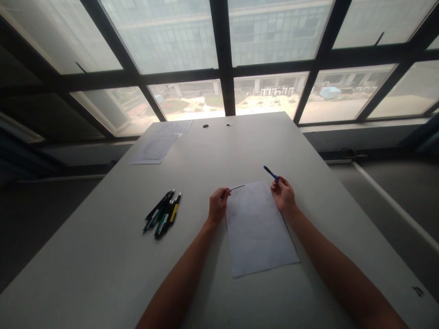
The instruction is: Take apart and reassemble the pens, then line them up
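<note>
Pointing away from the person and leftward, the blue pen (270, 172) stands out beyond the right hand (284, 195), its dark end leading and its long axis slanting across the far right corner of the paper (262, 228). A thin dark stick (238, 187) juts rightward from the left hand (218, 205), its long axis nearly crosswise, tilted slightly away, over the paper's far left corner. Both forearms reach forward from the near edge, converging on either side of the sheet. The right fingers are curled closed around the pen's near end; the left fingers are bunched, thumb and forefinger pinching the stick's end. Whether either hand presses on the sheet, I cannot tell. Left of the left hand, a bunch of pens (163, 214) lies on the white table (113, 256).
</note>
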`<state>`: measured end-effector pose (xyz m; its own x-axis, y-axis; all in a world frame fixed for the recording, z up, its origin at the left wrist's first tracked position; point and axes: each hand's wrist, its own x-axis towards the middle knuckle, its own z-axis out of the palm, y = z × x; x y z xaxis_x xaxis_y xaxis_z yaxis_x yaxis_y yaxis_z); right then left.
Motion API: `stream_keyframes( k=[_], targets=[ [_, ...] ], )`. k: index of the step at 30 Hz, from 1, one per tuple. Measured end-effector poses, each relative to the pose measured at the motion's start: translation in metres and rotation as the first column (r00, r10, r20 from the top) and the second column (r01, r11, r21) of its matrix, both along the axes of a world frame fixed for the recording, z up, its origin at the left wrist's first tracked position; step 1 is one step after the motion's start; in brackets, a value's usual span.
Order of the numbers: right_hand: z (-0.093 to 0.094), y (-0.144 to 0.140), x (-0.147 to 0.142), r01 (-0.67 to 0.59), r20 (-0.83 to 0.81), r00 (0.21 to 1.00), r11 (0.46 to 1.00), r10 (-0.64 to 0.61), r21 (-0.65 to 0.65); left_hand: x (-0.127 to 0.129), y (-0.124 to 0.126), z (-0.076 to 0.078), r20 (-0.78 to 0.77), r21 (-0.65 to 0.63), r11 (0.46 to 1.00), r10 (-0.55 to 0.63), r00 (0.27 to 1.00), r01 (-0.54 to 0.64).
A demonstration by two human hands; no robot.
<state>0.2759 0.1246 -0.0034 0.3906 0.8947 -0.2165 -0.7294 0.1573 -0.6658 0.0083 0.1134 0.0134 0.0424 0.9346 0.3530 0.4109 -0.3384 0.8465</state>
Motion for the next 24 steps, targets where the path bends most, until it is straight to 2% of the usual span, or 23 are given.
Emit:
stream_keyframes(
  k=[3,5,7,8,9,11,13,14,18,24],
  targets=[
    [0.003,0.0,0.0,-0.009,-0.027,1.0,1.0,0.008,-0.01,0.001,-0.001,-0.001,-0.102,0.014,0.998,-0.059,0.993,0.061],
    [0.006,-0.001,-0.002,-0.004,0.015,1.0,1.0,0.004,-0.014,0.001,0.0,-0.002,-0.189,0.048,0.995,-0.079,0.979,0.09],
    [0.009,-0.003,-0.002,0.029,0.163,0.986,0.999,-0.024,-0.026,0.001,0.001,-0.004,-0.262,0.084,0.99,-0.091,0.961,0.116],
    [0.01,-0.003,-0.002,0.06,0.288,0.956,0.998,-0.048,-0.032,0.001,0.001,-0.005,-0.286,0.097,0.987,-0.098,0.953,0.13],
    [0.011,-0.004,-0.001,0.095,0.437,0.897,0.995,-0.073,-0.031,0.001,0.002,-0.005,-0.299,0.106,0.984,-0.106,0.948,0.143],
    [0.012,-0.006,0.002,0.148,0.719,0.688,0.989,-0.096,-0.01,0.001,0.002,-0.005,-0.298,0.114,0.98,-0.125,0.946,0.165],
    [0.011,-0.008,0.006,0.144,0.882,0.465,0.99,-0.071,0.004,0.0,0.003,-0.005,-0.283,0.114,0.978,-0.137,0.949,0.175],
    [0.009,-0.008,0.007,0.125,0.922,0.384,0.992,-0.047,-0.002,0.0,0.003,-0.005,-0.277,0.113,0.977,-0.142,0.95,0.179],
    [0.0,-0.009,0.009,0.043,0.983,0.176,0.998,0.045,-0.054,0.0,0.004,-0.007,-0.266,0.109,0.974,-0.166,0.95,0.2],
    [-0.004,-0.012,0.008,-0.017,0.995,-0.082,0.998,0.052,-0.053,-0.001,0.005,-0.012,-0.311,0.08,0.969,-0.198,0.93,0.233]
  ],
)
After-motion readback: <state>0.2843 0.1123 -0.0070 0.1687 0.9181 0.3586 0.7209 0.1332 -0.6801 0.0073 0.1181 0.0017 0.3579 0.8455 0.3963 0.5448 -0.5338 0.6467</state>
